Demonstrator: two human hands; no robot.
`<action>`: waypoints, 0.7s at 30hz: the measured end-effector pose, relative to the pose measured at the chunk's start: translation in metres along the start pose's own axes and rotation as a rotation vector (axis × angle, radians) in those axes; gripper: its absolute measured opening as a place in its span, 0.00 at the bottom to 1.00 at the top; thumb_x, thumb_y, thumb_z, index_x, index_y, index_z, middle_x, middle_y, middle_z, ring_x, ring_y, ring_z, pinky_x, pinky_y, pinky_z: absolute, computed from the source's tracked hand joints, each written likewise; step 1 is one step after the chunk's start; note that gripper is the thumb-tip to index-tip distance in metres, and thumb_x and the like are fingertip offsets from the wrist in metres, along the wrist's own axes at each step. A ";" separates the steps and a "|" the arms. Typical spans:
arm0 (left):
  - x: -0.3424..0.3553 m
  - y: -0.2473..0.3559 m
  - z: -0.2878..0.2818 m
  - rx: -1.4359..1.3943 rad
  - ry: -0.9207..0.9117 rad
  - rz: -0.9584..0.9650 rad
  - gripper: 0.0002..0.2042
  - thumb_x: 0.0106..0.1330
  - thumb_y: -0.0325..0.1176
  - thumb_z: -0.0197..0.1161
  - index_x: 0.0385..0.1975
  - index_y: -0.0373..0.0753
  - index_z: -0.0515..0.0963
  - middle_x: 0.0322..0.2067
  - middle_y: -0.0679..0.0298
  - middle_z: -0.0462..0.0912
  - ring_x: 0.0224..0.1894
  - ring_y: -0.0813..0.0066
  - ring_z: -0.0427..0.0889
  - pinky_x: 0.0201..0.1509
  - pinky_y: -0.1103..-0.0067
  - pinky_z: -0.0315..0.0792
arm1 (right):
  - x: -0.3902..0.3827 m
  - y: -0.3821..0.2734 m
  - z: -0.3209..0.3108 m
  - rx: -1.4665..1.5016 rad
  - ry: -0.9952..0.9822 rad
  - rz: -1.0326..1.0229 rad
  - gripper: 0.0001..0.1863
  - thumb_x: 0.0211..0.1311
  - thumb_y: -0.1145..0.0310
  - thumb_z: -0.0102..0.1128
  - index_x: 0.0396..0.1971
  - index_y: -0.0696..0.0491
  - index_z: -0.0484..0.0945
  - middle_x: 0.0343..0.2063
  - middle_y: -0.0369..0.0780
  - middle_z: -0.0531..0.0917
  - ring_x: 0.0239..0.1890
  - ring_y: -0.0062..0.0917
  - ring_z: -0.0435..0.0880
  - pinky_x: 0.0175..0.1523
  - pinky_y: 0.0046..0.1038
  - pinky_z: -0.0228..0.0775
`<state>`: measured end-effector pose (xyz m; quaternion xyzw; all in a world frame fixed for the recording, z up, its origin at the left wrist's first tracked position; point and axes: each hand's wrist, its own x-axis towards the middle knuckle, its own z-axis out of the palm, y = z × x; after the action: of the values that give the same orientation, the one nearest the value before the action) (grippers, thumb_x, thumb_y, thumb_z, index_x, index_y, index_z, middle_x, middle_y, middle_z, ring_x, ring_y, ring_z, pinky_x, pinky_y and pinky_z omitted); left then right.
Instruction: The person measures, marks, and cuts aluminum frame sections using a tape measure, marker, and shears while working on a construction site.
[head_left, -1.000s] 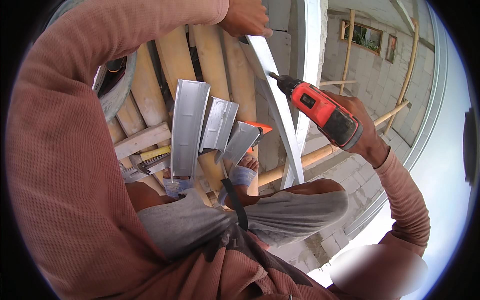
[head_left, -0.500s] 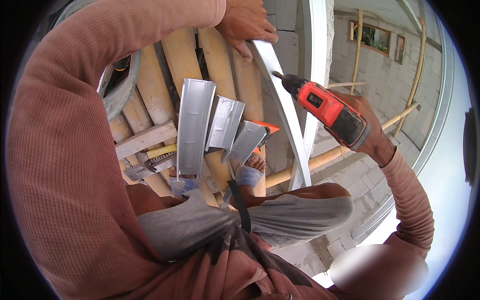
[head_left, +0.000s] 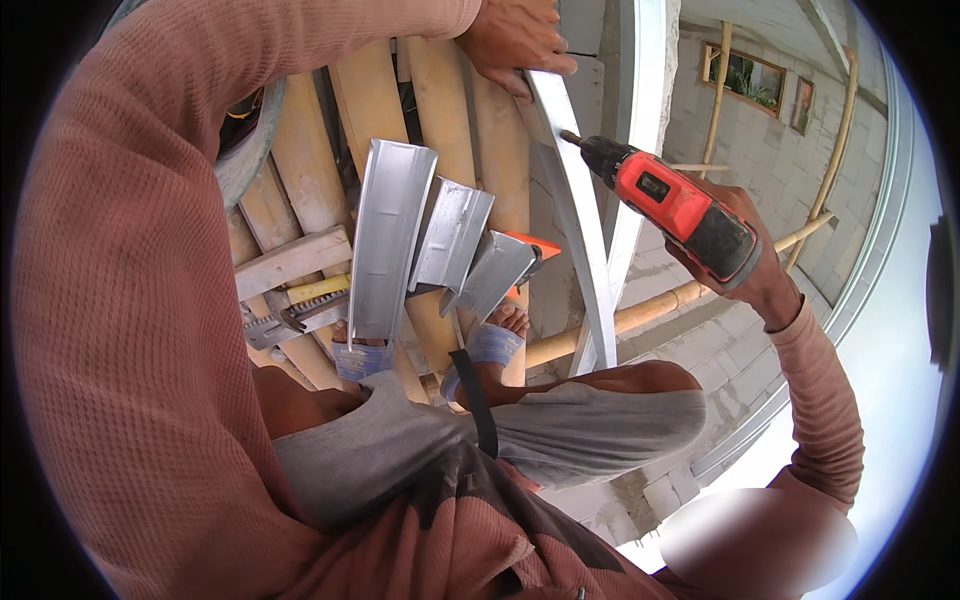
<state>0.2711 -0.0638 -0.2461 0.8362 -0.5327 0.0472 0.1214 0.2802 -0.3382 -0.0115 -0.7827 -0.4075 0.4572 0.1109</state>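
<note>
Red drill [head_left: 660, 207] gripped in my right hand [head_left: 768, 270], bit [head_left: 570, 136] at the slanting metal strip [head_left: 580, 200] (contact? can't tell); my left hand [head_left: 520, 45] grips its upper end, thumb showing now, hidden a second ago: steadying it, I'd judge.

No wording can be read clearly. On the red-and-black cordless drill [head_left: 680, 215], tiny pale marks on the black collar [head_left: 620, 165] are too small to make out. Lower left of the drill, the blue sandal straps [head_left: 495, 345] show pale patterning, with no legible letters.
</note>
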 end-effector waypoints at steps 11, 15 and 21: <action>0.001 -0.001 0.001 0.037 0.039 0.052 0.24 0.62 0.60 0.65 0.39 0.42 0.76 0.27 0.62 0.84 0.31 0.59 0.88 0.33 0.65 0.78 | 0.002 -0.008 -0.005 -0.140 0.037 -0.067 0.27 0.52 0.70 0.70 0.54 0.56 0.77 0.38 0.49 0.85 0.37 0.53 0.80 0.44 0.38 0.76; 0.002 -0.002 -0.002 0.035 0.034 0.042 0.24 0.63 0.59 0.65 0.39 0.42 0.76 0.27 0.62 0.84 0.31 0.59 0.88 0.33 0.65 0.78 | -0.002 -0.003 -0.003 -0.106 0.024 -0.062 0.27 0.51 0.71 0.70 0.55 0.57 0.77 0.39 0.49 0.85 0.37 0.52 0.80 0.45 0.38 0.76; 0.001 -0.001 -0.001 0.008 -0.007 0.019 0.24 0.63 0.59 0.65 0.41 0.43 0.76 0.28 0.62 0.85 0.32 0.59 0.88 0.35 0.64 0.78 | -0.002 -0.005 -0.002 -0.107 0.018 -0.033 0.27 0.55 0.69 0.72 0.57 0.56 0.77 0.41 0.47 0.86 0.37 0.48 0.83 0.46 0.38 0.76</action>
<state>0.2724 -0.0636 -0.2446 0.8318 -0.5408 0.0477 0.1159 0.2781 -0.3357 -0.0066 -0.7847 -0.4433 0.4258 0.0803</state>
